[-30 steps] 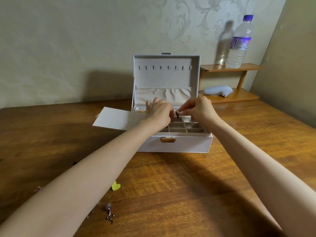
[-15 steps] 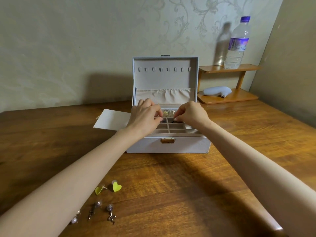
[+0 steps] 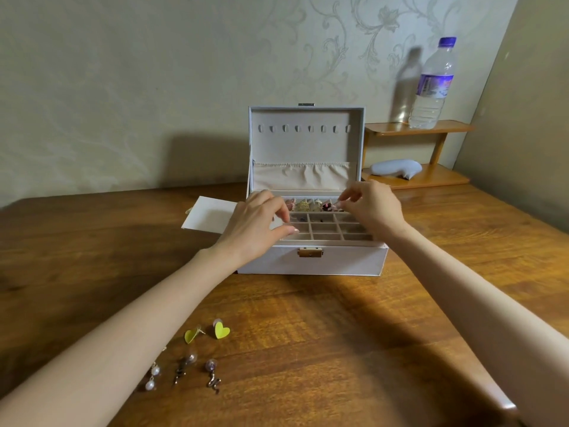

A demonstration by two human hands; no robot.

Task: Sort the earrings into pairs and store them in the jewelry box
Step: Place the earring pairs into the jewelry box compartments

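— Earrings (image 3: 214,375) lie loose on the near-left desk (image 3: 308,334); others fill the far row of the jewelry box (image 3: 311,261).
— And your grips?
— My right grip (image 3: 374,211) pinches narrow on a dark earring (image 3: 327,207) there; my left grip (image 3: 257,228) curls over the left cells, and I cannot tell whether it holds anything.
— Handling?
— Feather-light, fiddly, posts bend easily, I judge; take each by its body.
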